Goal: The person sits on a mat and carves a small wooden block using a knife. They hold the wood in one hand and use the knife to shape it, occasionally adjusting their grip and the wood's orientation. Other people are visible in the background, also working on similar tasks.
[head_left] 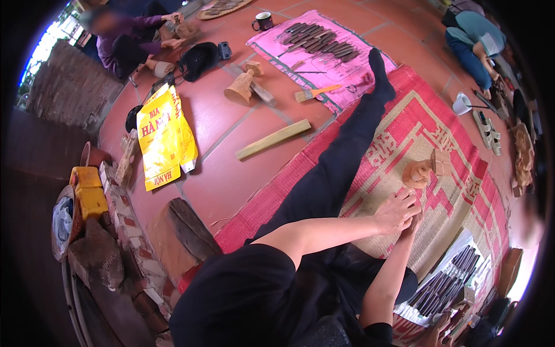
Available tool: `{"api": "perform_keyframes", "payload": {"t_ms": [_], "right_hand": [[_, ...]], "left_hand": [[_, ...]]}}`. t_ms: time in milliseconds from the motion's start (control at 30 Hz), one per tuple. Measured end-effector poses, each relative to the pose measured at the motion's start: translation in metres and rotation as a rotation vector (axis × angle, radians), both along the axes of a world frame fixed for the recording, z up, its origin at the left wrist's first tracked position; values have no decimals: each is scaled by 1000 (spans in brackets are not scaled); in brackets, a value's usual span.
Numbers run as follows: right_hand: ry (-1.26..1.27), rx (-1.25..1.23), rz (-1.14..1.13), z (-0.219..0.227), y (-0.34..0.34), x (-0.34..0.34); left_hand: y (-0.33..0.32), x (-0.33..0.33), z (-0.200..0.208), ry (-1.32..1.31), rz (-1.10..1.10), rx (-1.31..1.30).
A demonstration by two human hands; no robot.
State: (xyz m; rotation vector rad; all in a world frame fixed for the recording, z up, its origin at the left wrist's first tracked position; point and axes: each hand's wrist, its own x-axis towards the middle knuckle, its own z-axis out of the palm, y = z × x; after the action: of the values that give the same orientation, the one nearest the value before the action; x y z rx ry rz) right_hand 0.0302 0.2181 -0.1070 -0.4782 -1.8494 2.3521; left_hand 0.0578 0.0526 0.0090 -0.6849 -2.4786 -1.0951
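My left hand [395, 213] reaches across from the left, its fingers bent over my right hand [413, 222]. The two meet just in front of a carved wooden figure [416, 174] on the red and beige woven mat [399, 136]. My right hand looks closed, partly covered by the left; whatever lies between them is hidden or too small to make out. Pale and rounded, the figure has a squared block [440, 162] at its far right end. Whether my fingertips touch it I cannot tell.
Dark-handled carving tools [318, 40] lie on a pink cloth [269, 39], with more tools [442, 289] at lower right. A brush [317, 92], wooden bar [273, 139], wooden mallet [241, 88] and yellow bag [165, 139] lie leftward. My outstretched leg [335, 168] crosses the mat. Other people sit farther off.
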Motion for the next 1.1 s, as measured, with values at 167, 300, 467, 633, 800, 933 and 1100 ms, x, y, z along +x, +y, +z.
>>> {"api": "perform_keyframes", "payload": {"t_ms": [167, 300, 467, 633, 800, 933, 1100], "right_hand": [[-28, 62, -4, -15, -11, 1], [-131, 0, -17, -20, 9, -12], [-221, -103, 31, -24, 25, -13], [-214, 552, 10, -30, 5, -3], [-615, 1027, 38, 7, 3, -20], [-420, 565, 69, 5, -3, -7], [-433, 896, -60, -14, -10, -10]], "left_hand": [[-1, -1, 7, -32, -37, -14], [5, -3, 13, 57, -83, -32], [2, 1, 13, 101, -73, -95], [-1, 10, 17, 95, -92, -124], [-2, 17, 19, 119, -123, -152], [0, 15, 23, 99, -100, -125], [4, 9, 15, 149, -141, -182]]}}
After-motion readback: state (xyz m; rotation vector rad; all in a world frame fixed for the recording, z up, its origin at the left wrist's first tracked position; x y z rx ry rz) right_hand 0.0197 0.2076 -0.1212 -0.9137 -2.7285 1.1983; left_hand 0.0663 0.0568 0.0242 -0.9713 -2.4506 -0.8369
